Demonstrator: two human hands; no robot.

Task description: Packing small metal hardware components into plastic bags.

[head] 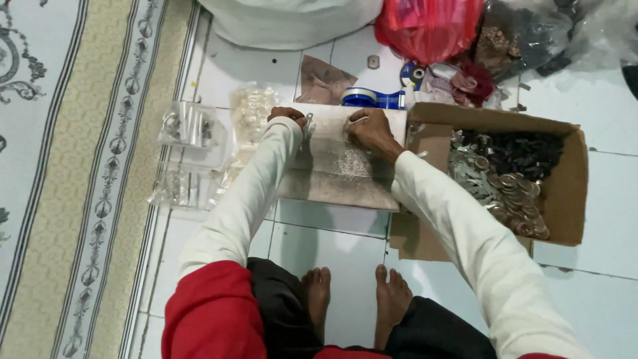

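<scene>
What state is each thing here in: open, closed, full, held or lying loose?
Cardboard box: open, holding many small metal pieces.
Grey board: flat on the tiles, small bits scattered on it.
Left hand: pinching a small metal piece.
Right hand: pinching a thin piece.
Red plastic bag: full.
Clear packets: lying loose.

My left hand [287,116] rests at the top left corner of a grey board [339,169] lying on the white tiled floor [332,239], pinching a small metal piece, while my right hand [371,131] presses on the board's upper edge with a thin white strip between its fingers. Just right of the board stands an open cardboard box [565,193] of small metal parts; clear plastic bags [189,126] lie to the left, a blue tape dispenser [372,98] just beyond.
</scene>
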